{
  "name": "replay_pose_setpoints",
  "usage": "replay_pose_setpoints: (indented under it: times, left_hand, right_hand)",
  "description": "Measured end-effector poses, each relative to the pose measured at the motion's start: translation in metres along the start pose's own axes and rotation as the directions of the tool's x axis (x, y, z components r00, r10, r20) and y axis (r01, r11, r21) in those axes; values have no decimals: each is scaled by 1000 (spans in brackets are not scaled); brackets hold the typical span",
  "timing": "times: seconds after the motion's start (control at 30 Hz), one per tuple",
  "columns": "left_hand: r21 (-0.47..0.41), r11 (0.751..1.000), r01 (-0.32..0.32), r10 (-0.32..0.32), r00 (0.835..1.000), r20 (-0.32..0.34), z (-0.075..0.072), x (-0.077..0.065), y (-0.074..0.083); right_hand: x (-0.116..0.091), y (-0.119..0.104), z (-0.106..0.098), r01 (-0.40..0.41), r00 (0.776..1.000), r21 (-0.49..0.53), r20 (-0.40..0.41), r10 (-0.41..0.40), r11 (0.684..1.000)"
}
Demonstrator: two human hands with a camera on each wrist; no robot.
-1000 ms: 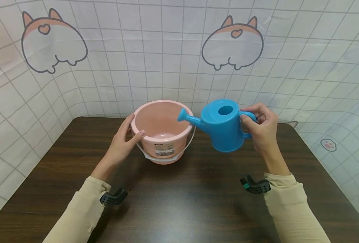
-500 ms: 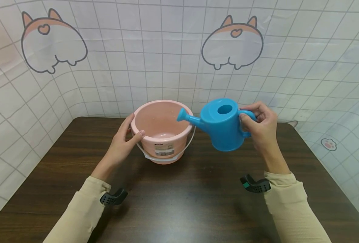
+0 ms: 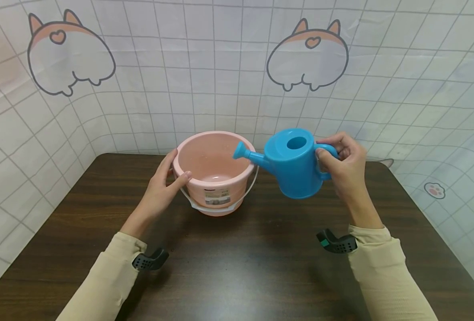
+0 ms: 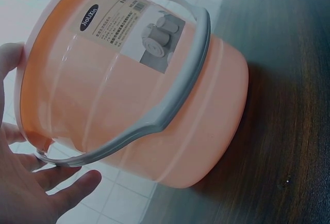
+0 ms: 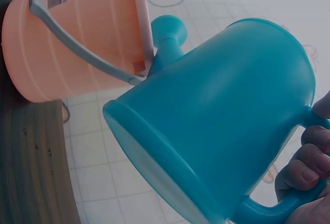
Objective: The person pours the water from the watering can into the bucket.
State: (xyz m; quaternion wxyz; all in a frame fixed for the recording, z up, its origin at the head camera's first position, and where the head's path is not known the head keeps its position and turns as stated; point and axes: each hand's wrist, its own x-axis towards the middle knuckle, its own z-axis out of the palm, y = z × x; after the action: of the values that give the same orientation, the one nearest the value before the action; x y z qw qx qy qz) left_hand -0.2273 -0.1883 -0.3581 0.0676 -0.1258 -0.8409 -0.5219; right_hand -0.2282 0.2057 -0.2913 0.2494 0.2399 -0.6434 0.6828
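Note:
A pink bucket (image 3: 217, 196) with a white handle and a label stands upright on the table. My left hand (image 3: 161, 189) holds it at the left side of the rim, thumb over the near edge. In the left wrist view, some fingers of that hand (image 4: 31, 182) spread beside the grey-looking handle (image 4: 170, 105). To the right, a blue watering can (image 3: 295, 167) is up off the table, its spout (image 3: 243, 152) over the bucket's right rim. My right hand (image 3: 347, 165) grips its handle; in the right wrist view fingers (image 5: 309, 164) curl round it. No water shows leaving the spout.
The dark wooden table (image 3: 225, 267) reaches back to a white grid-patterned cloth (image 3: 221, 67) printed with cartoon animals. Both wrists wear a black device, one of them the left wrist device (image 3: 150, 260).
The watering can and my right hand have risen very slightly, and the can has drifted a touch to the left. My left hand and the bucket stay put.

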Motion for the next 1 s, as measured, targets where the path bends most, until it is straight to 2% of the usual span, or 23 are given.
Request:
replay_pose_setpoints:
  times: [0.23, 0.53, 1.0]
  left_hand:
    - [24, 1000, -4, 4, 1000, -6, 1, 0, 1]
    - [14, 999, -34, 34, 999, -13, 1, 1, 0]
    - [28, 999, -38, 39, 999, -19, 1, 2, -1]
  right_hand:
    - [1, -1, 0, 1, 1000, -20, 1, -1, 1000]
    - [3, -2, 1, -11, 1000, -12, -2, 11, 1000]
    - [5, -2, 4, -1, 1000, -31, 15, 1, 1000]
